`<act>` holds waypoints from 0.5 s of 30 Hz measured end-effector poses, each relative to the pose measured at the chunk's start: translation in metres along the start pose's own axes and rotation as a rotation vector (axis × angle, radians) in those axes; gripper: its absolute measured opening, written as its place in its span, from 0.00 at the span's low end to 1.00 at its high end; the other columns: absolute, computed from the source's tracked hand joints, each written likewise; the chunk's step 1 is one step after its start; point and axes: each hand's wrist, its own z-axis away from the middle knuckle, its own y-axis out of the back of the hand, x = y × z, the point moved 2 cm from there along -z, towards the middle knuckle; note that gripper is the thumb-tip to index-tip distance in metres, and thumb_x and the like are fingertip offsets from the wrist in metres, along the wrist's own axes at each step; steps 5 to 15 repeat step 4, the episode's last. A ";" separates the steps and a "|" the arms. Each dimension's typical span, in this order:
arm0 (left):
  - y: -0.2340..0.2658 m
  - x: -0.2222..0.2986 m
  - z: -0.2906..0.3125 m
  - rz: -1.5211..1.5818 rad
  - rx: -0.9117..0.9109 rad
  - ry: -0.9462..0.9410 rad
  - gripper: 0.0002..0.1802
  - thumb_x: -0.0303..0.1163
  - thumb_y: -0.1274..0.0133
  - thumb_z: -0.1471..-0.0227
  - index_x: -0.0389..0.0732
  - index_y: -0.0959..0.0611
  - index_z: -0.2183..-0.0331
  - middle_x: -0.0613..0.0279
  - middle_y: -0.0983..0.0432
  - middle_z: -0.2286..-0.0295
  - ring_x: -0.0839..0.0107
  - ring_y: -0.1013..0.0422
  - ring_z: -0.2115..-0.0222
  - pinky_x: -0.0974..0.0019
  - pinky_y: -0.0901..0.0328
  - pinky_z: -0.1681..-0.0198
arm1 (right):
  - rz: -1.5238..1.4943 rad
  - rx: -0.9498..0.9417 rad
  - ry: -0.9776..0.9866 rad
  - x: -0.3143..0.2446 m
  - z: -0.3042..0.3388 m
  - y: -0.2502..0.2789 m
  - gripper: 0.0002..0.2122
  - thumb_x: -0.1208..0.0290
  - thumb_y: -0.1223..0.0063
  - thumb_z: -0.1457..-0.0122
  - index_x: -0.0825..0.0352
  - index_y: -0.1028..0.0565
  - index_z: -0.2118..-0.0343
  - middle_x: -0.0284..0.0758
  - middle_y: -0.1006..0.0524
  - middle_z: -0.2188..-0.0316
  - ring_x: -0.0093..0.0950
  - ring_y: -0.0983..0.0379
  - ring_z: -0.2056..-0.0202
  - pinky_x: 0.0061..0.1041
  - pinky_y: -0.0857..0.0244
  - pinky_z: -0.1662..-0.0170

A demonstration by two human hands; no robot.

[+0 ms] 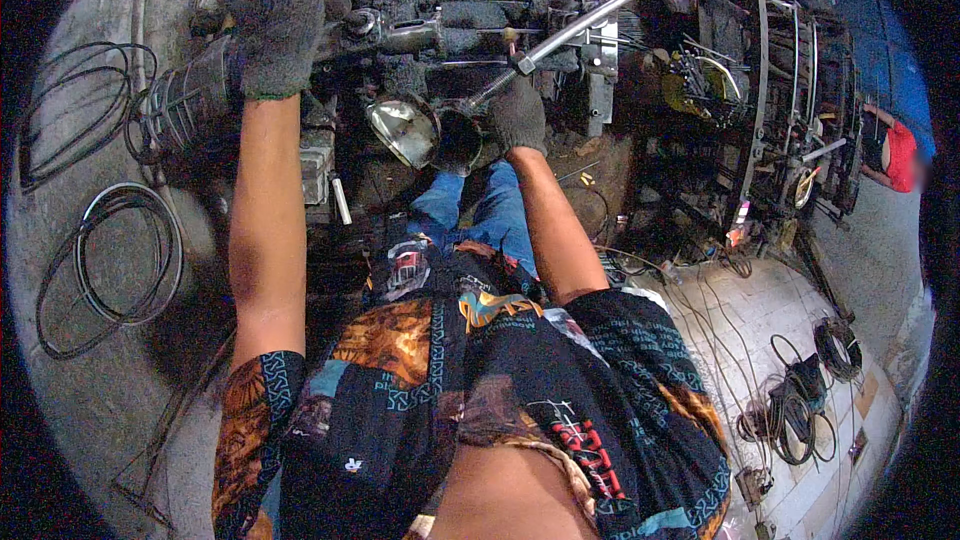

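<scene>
Both my hands wear dark grey knit gloves. My left hand point(283, 25) reaches far forward over the left part of a dark, grimy machine point(480, 15); its fingers are too dark to make out. Closer in, my right hand point(518, 118) is closed beside the lower part of a long shiny metal bar point(600, 20), which slants up to the right. What those fingers hold, if anything, is hidden. Left of that hand are a shiny round bowl-shaped metal piece point(403, 130) and a dark round cup-like part point(460, 138).
Coiled cables point(125, 255) lie on the floor at left. To the right are a yellowish container point(700, 80) of thin rods and a metal rack point(765, 90). More black coils point(795, 415) lie on a pale surface. A person in red point(900, 155) is at far right.
</scene>
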 end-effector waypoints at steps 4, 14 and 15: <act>0.007 -0.004 -0.003 -0.019 0.008 -0.009 0.09 0.36 0.48 0.41 0.42 0.24 0.62 0.66 0.31 0.70 0.74 0.33 0.72 0.67 0.31 0.65 | -0.038 -0.243 -0.098 -0.007 0.017 0.015 0.36 0.65 0.43 0.44 0.62 0.44 0.33 0.57 0.22 0.59 0.55 0.24 0.55 0.48 0.31 0.54; 0.007 -0.004 -0.003 -0.019 0.008 -0.009 0.09 0.36 0.48 0.41 0.42 0.24 0.62 0.66 0.31 0.70 0.74 0.33 0.72 0.67 0.31 0.65 | -0.038 -0.243 -0.098 -0.007 0.017 0.015 0.36 0.65 0.43 0.44 0.62 0.44 0.33 0.57 0.22 0.59 0.55 0.24 0.55 0.48 0.31 0.54; 0.007 -0.004 -0.003 -0.019 0.008 -0.009 0.09 0.36 0.48 0.41 0.42 0.24 0.62 0.66 0.31 0.70 0.74 0.33 0.72 0.67 0.31 0.65 | -0.038 -0.243 -0.098 -0.007 0.017 0.015 0.36 0.65 0.43 0.44 0.62 0.44 0.33 0.57 0.22 0.59 0.55 0.24 0.55 0.48 0.31 0.54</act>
